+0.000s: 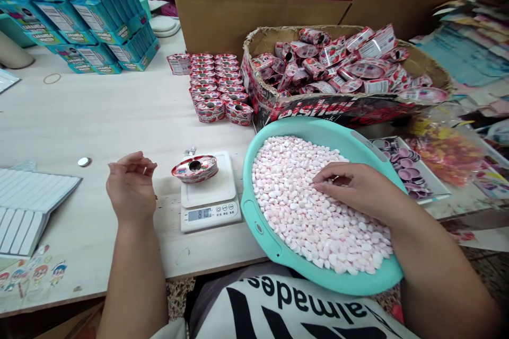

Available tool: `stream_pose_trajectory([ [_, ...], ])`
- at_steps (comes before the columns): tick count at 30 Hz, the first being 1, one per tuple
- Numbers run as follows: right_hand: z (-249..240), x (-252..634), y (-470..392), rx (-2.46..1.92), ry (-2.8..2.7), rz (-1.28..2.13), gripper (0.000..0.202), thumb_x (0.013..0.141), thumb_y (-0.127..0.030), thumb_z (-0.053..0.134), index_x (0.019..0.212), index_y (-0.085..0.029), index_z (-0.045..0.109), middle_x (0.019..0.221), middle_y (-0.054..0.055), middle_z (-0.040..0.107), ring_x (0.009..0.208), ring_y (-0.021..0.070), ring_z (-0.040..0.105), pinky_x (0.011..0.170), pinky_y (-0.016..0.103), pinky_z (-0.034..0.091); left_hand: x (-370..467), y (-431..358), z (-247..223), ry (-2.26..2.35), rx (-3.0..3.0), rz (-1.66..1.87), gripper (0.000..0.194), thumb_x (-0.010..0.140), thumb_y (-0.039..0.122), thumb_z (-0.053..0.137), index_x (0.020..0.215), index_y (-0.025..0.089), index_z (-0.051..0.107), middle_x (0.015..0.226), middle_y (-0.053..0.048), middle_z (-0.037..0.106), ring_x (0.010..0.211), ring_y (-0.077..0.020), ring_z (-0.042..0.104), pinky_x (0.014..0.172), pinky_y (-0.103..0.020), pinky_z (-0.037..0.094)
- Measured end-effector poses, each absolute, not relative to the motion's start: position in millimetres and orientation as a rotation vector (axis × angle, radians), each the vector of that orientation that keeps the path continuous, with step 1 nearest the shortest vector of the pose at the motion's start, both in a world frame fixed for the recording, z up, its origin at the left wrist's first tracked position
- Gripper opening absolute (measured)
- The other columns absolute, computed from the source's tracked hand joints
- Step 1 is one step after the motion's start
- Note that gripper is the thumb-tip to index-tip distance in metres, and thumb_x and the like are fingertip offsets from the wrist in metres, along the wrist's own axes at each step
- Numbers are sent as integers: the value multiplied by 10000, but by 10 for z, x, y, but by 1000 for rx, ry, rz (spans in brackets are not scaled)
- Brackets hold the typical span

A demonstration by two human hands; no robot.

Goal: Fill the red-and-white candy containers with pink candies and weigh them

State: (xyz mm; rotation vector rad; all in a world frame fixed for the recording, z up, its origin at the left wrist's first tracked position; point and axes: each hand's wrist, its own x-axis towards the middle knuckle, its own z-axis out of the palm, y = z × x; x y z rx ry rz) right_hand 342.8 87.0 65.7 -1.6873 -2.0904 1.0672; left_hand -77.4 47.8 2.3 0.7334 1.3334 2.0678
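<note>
My right hand (352, 185) rests in a teal basin (258, 225) full of small pink and white candies (302, 206), fingertips pinched among them. My left hand (131, 185) hovers over the table with its fingers loosely curled, just left of a small white digital scale (209, 198). A red round tin (194, 168) with a hole in its top lies on the scale, whose display is lit.
Two rows of stacked red tins (218, 85) stand behind the scale. A cardboard box (342, 100) holds several more tins. Teal cartons (87, 16) are stacked far left. White lined sheets (27, 206) lie at left, and a tray of purple lids (405, 167) at right.
</note>
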Motion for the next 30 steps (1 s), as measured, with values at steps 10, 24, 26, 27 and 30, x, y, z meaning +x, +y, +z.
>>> stream_pose_trajectory([
  [10, 651, 3399, 838, -1679, -1879, 966, 356, 708, -547, 765, 770, -197, 752, 839, 83, 761, 772, 238, 693, 715, 348, 547, -757, 457, 49, 1290, 679, 2033, 447, 739, 661, 667, 788, 225, 747, 765, -41, 595, 747, -157, 564, 725, -303, 501],
  [24, 1136, 2017, 1133, -1148, -2068, 1279, 135, 721, -309, 774, 772, -188, 742, 791, 37, 754, 730, 173, 684, 666, 282, 538, -704, 469, 61, 1285, 661, 2027, 444, 763, 631, 650, 776, 194, 729, 724, -30, 610, 744, -146, 574, 751, -288, 477],
  [26, 1118, 1655, 1217, -1030, -2188, 1326, 111, 739, -265, 765, 792, -169, 746, 800, 38, 757, 725, 154, 676, 649, 254, 515, -709, 470, 53, 1303, 674, 2038, 451, 758, 632, 657, 774, 187, 722, 722, -32, 618, 748, -149, 583, 768, -294, 482],
  [27, 1090, 1500, 1258, -995, -2237, 1322, 95, 750, -237, 754, 801, -157, 748, 787, 39, 754, 708, 144, 668, 629, 240, 498, -713, 470, 47, 1309, 677, 2044, 455, 758, 633, 660, 775, 183, 718, 721, -32, 621, 747, -150, 588, 775, -297, 483],
  [30, 982, 1184, 1363, -953, -2378, 1251, 100, 766, -186, 735, 840, -123, 757, 749, 37, 742, 656, 120, 640, 586, 215, 452, -725, 474, 26, 1311, 672, 2057, 476, 752, 639, 671, 786, 166, 712, 716, -32, 627, 731, -146, 595, 767, -295, 481],
])
